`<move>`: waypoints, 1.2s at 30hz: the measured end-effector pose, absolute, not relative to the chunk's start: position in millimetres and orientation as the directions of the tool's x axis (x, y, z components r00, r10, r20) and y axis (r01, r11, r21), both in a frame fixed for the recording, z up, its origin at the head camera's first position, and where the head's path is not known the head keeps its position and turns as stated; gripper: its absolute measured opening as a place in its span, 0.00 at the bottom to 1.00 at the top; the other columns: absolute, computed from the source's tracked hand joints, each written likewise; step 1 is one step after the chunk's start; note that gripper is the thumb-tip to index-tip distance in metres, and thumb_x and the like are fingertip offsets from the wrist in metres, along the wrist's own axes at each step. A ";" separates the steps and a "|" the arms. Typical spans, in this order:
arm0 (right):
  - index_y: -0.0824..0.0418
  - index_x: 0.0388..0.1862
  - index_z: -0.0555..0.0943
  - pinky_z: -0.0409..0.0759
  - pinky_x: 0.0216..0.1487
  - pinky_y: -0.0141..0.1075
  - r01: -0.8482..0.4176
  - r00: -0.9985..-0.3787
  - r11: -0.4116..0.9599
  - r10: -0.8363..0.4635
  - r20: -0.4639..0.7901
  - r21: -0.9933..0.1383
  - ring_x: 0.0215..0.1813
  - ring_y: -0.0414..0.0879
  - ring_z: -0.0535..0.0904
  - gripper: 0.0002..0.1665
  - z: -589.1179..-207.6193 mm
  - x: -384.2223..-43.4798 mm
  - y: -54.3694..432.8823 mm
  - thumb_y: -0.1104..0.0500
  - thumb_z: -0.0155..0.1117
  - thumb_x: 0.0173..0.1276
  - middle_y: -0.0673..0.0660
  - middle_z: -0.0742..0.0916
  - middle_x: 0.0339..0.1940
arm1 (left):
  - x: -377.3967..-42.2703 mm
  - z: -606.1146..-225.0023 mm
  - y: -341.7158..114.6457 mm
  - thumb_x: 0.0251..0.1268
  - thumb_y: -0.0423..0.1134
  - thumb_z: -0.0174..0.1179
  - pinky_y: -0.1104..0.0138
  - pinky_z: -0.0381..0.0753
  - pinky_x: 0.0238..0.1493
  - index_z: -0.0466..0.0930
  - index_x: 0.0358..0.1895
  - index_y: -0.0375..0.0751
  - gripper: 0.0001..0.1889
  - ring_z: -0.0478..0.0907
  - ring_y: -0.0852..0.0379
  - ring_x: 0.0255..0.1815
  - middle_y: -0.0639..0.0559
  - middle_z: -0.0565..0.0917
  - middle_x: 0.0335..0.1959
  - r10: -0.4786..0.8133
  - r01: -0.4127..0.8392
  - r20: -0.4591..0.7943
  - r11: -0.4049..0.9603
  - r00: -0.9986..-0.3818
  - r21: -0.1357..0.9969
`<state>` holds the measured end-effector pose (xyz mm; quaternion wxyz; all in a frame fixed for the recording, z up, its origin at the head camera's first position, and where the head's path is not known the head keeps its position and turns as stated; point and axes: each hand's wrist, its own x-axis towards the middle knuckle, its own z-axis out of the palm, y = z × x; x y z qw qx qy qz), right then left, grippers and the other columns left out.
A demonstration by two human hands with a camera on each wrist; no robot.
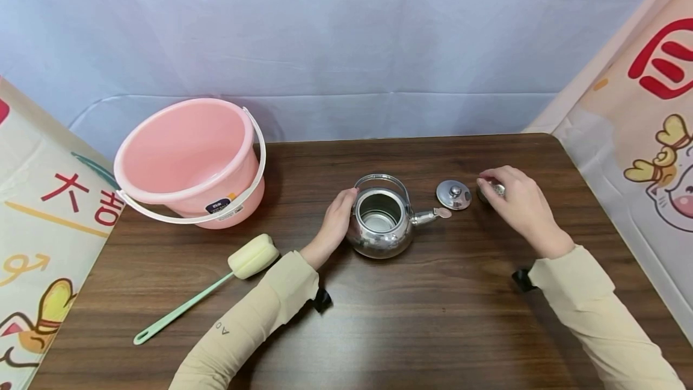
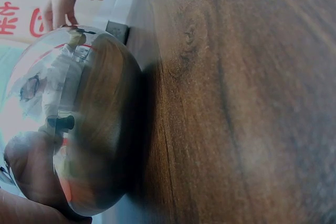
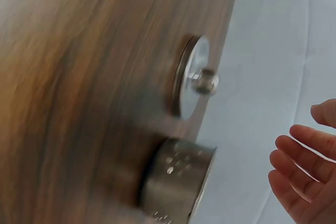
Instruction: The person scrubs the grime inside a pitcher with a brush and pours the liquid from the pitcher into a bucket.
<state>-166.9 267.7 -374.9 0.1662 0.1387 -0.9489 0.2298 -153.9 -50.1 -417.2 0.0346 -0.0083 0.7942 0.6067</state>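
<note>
A shiny stainless steel teapot [image 1: 379, 244] stands uncovered on the table, its spout pointing right and its hoop handle upright. My left hand [image 1: 337, 219] rests against the pot's left side with extended fingers. The pot's rounded metal wall [image 2: 100, 108] fills much of the left wrist view. To the right lies the lid [image 1: 452, 195], knob up. Beside it stands a small perforated metal strainer [image 3: 176, 182], partly hidden in the head view by my right hand [image 1: 517, 200]. In the right wrist view, that hand's fingers are spread loosely above the strainer, apart from it and holding nothing.
A pink bucket [image 1: 238, 164] with a white handle stands at the back left. In front of it lies a sponge brush [image 1: 251, 256] with a long green handle. A pale cloth backdrop [image 1: 335, 47] hangs behind the wooden table [image 1: 422, 324].
</note>
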 end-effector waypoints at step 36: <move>0.61 0.36 0.81 0.74 0.40 0.43 -0.565 -0.803 0.728 -0.379 0.459 -0.388 0.39 0.48 0.77 0.06 -382.3 -154.6 196.1 0.61 0.59 0.62 0.54 0.83 0.34 | -153.3 -415.7 -49.8 0.68 0.48 0.40 0.63 0.59 0.63 0.72 0.57 0.36 0.23 0.65 0.53 0.62 0.45 0.74 0.58 0.034 -0.059 -0.071 0.262 -0.997 0.963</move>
